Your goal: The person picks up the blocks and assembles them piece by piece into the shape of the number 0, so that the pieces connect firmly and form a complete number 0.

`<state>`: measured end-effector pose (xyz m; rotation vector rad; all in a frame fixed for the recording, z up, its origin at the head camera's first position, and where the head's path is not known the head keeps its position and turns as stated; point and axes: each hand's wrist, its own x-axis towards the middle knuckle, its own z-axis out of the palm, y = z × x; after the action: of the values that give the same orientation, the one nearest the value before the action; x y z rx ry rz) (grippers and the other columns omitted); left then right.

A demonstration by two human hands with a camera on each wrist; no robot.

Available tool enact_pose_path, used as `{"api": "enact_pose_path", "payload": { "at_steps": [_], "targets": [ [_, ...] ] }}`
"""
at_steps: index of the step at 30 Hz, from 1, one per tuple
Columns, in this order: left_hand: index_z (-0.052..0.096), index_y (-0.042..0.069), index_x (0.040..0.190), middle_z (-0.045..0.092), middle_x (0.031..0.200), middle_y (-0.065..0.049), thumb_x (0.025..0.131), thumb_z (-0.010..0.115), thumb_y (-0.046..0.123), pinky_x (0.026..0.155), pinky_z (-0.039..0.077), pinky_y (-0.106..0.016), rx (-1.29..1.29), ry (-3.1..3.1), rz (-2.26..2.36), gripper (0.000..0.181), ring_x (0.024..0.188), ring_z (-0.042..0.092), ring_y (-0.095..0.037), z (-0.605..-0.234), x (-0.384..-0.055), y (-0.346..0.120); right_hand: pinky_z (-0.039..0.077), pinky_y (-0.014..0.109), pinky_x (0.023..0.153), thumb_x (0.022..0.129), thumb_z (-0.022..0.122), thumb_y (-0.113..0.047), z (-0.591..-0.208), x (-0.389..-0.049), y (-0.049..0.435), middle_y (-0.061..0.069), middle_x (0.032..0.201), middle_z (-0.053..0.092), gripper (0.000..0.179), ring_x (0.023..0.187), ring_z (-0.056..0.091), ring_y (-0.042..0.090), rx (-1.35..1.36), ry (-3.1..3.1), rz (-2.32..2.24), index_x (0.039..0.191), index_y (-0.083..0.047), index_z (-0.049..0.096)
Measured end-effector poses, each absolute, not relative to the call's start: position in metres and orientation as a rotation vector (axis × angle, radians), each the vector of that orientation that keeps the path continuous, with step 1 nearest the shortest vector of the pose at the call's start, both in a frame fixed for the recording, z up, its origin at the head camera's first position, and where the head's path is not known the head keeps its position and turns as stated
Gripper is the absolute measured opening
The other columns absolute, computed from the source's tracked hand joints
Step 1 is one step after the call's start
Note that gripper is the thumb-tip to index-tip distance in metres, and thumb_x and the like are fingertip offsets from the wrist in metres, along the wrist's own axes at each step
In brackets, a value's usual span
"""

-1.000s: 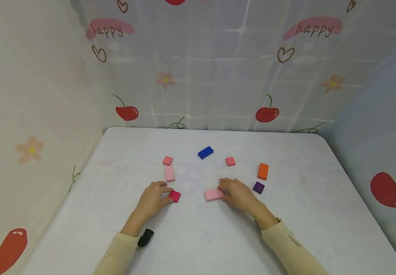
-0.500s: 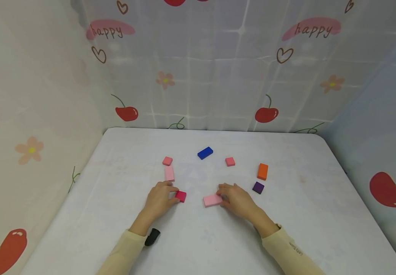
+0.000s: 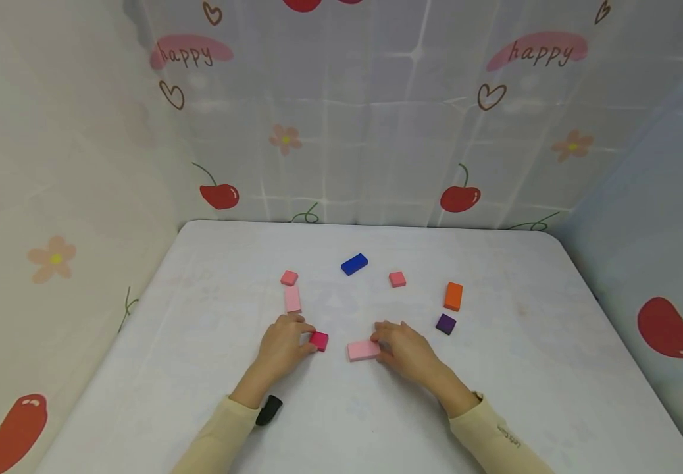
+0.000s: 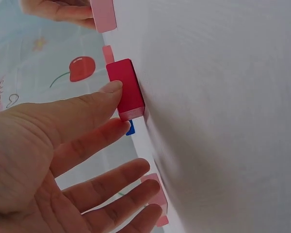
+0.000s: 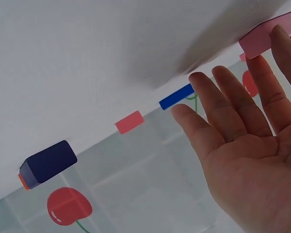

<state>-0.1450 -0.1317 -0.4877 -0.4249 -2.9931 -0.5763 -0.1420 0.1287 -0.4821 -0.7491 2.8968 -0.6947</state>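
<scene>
Between thumb and index finger, my left hand (image 3: 282,345) pinches a small crimson block (image 3: 319,340); in the left wrist view the thumb lies on the near face of the crimson block (image 4: 127,91), the other fingers spread apart. To its right, my right hand (image 3: 408,352) pinches the right end of a light pink block (image 3: 362,350). The right wrist view shows thumb and index finger on the light pink block (image 5: 264,36), with the remaining fingers extended. A short gap separates the two held blocks, both low at the white table (image 3: 353,421).
Beyond the left hand lie a light pink block (image 3: 293,299) and a small salmon block (image 3: 289,278). A blue block (image 3: 354,264) and another salmon block (image 3: 397,279) sit farther back. On the right are an orange block (image 3: 453,296) and a dark purple block (image 3: 445,324).
My left hand has moved right with the crimson block. My right hand has brought the light pink block slightly left and nearer, narrowing the gap between them. The other blocks stay put.
</scene>
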Motion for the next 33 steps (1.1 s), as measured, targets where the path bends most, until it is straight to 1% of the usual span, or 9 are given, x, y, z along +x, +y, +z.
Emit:
{"api": "enact_pose_path", "payload": {
  "at_steps": [16,23,33],
  "targets": [
    [0.078,0.011,0.099,0.067,0.109,-0.013,0.076,0.083,0.019,0.08,0.051,-0.047,-0.454,-3.011,-0.594,0.025,0.103,0.06,-0.032,-0.486,-0.139,-0.124,0.041,0.057,0.104,0.077,0.08,-0.003,-0.49,-0.135,0.122,0.016,0.12,0.068,0.025,0.118,0.062,0.032,-0.733,2.92,-0.797,0.1,-0.005,0.072],
    [0.078,0.011,0.1,0.068,0.11,-0.012,0.076,0.083,0.019,0.08,0.052,-0.046,-0.46,-3.023,-0.626,0.026,0.101,0.061,-0.032,-0.486,-0.138,-0.121,0.044,0.053,0.103,0.079,0.079,-0.005,-0.489,-0.134,0.118,0.016,0.123,0.067,0.026,0.123,0.059,0.033,-0.686,2.903,-0.765,0.104,-0.005,0.072],
    [0.078,0.01,0.1,0.068,0.108,-0.012,0.076,0.083,0.019,0.077,0.053,-0.043,-0.48,-3.022,-0.625,0.026,0.098,0.061,-0.03,-0.484,-0.136,-0.117,0.042,0.055,0.105,0.08,0.079,-0.006,-0.484,-0.132,0.118,0.017,0.125,0.066,0.028,0.125,0.057,0.035,-0.726,2.848,-0.796,0.106,-0.006,0.072]
  ]
}}
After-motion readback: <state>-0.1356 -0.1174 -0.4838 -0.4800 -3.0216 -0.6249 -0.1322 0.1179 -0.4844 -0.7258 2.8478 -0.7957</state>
